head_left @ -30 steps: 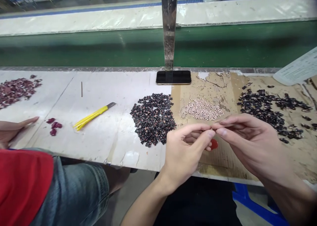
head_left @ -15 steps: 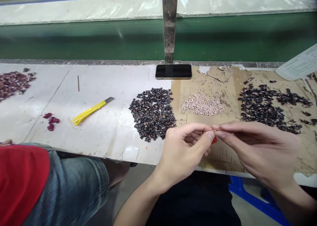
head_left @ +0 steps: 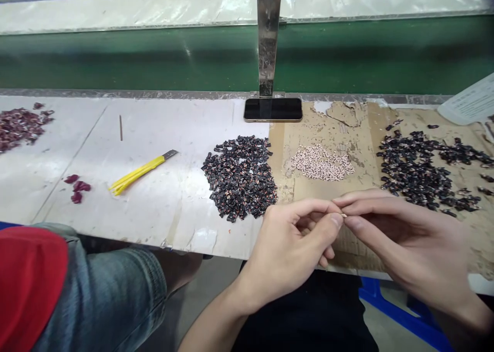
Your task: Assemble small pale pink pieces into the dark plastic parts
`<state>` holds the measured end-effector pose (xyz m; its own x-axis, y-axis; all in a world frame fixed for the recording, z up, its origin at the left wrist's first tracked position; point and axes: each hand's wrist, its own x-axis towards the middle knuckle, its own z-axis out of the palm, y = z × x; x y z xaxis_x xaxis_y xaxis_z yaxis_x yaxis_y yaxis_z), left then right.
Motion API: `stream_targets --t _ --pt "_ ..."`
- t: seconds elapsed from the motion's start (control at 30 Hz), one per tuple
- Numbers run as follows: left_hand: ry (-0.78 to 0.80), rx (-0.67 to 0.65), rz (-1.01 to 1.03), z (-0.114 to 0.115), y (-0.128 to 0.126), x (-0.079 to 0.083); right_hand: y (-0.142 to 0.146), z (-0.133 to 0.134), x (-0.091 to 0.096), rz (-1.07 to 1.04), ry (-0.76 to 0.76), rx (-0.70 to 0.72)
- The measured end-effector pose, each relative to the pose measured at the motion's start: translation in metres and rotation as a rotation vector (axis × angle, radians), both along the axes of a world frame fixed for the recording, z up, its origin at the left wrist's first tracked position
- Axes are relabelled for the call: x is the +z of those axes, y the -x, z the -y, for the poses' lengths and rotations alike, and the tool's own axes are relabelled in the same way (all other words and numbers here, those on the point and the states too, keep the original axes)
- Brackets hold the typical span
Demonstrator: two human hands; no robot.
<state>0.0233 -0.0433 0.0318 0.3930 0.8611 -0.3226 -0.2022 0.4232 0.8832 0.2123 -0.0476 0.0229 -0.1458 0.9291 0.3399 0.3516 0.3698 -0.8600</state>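
My left hand and my right hand meet fingertip to fingertip above the front edge of the cardboard. Both are closed in a pinch around a tiny pale piece, mostly hidden by the thumbs and forefingers. Just beyond the hands lies a flat heap of small pinkish-beige bits. On its left is a pile of small black pieces with reddish ends. A looser pile of black pieces with pale tips spreads out at the right.
A smartphone lies at the metal post's foot. Leftward are a yellow-handled blade, a thin brown stick, dark red bits and a reddish pile. A translucent container stands far right. A co-worker's leg is at left.
The red bit that showed beneath my fingertips is out of sight now. Both hands stay pinched together, slightly lower and further right in the view. The piles look the same.
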Motion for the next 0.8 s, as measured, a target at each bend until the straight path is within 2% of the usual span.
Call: stream_targets --t 0.2,0.43,0.5,0.67,0.8 --pt "-0.182 -0.060 -0.213 0.004 0.007 0.004 -0.003 0.001 0.004 0.031 0.012 0.054" --pt "-0.532 -0.102 -0.439 0.003 0.010 0.006 -0.007 0.005 0.009 0.106 0.083 0.090" --pt "-0.587 -0.101 -0.477 0.005 0.009 0.003 -0.008 0.007 0.007 0.142 0.098 0.094" --pt "-0.514 -0.112 -0.465 0.015 0.003 -0.013 -0.014 0.018 -0.002 0.090 0.148 0.080" --pt "-0.315 0.081 -0.325 0.021 0.007 -0.028 -0.024 0.024 -0.016 0.064 0.125 -0.083"
